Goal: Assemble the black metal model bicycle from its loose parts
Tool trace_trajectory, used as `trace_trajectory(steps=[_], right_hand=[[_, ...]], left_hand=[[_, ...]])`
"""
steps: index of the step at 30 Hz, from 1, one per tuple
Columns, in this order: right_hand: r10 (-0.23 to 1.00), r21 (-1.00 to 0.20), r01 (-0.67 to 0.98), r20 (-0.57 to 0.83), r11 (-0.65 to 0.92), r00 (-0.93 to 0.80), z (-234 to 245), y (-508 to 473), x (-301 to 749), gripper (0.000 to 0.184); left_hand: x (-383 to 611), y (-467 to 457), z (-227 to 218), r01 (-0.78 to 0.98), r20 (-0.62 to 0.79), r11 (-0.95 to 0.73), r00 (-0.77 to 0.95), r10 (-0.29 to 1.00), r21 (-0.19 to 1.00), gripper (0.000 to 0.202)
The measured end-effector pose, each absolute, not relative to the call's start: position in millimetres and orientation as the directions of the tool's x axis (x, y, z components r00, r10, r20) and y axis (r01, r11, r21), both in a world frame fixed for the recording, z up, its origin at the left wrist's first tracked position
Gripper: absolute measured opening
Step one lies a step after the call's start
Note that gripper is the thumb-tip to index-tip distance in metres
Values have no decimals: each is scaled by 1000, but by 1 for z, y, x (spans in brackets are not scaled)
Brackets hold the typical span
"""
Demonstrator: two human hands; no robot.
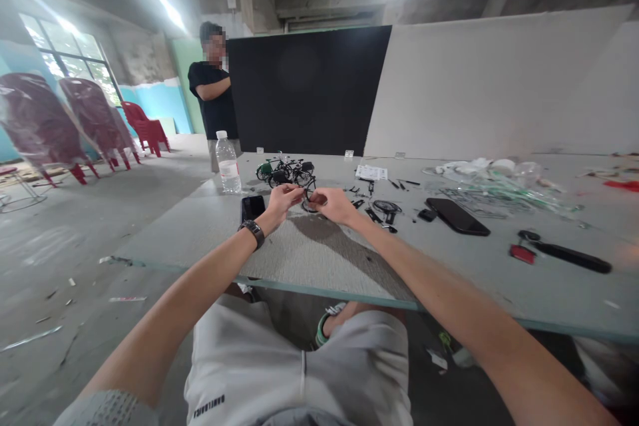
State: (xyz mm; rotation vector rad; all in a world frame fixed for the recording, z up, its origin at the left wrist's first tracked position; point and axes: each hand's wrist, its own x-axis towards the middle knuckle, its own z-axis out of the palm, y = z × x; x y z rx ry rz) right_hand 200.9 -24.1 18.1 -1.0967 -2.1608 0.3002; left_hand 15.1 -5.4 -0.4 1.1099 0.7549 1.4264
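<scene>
Right of a water bottle [228, 164], the left hand [283, 200] and right hand [334, 204] both pinch a small black model bicycle piece [310, 198] with their fingertips over a table [319, 259].

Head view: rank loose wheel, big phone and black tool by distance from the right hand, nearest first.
Measured from the right hand, which pinches a small bike part together with the left hand:
1. loose wheel, just to its right.
2. big phone, farther right.
3. black tool, far right, nearer the camera.
</scene>
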Motion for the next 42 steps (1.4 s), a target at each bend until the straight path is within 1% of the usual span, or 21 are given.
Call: trace_trajectory(steps=[6,11,17,21,27,33,39,42], right_hand=[[784,-487,627,494,608,-376,16,-25,197,14],[777,-442,664,512,604,-366,17,-28,195,13],[791,-382,731,503,565,-349,19,-31,195,12],[799,-376,744,496,552,-342,20,-32,194,10],[807,-356,769,489,530,-330,23,-35,194,11],[801,-399,739,510,542,-312,21,-37,190,9],[812,-478,697,518,534,-267,17,-37,183,12],[803,-461,700,527,545,-279,14,-35,184,15]], left_hand=[[18,-2,-3,-383,218,-192,24,976,904,25],[18,-1,-3,-415,223,-190,31,974,890,24],[16,-2,-1,-384,221,-194,27,975,903,25],[16,-3,0,-359,203,-181,24,979,916,24],[16,-6,1,-386,205,-168,58,977,907,21],[17,-6,2,-408,193,-156,52,980,900,18],[19,-4,0,-414,184,-157,25,983,896,23],[19,-4,-1,-403,191,-165,26,981,900,24]])
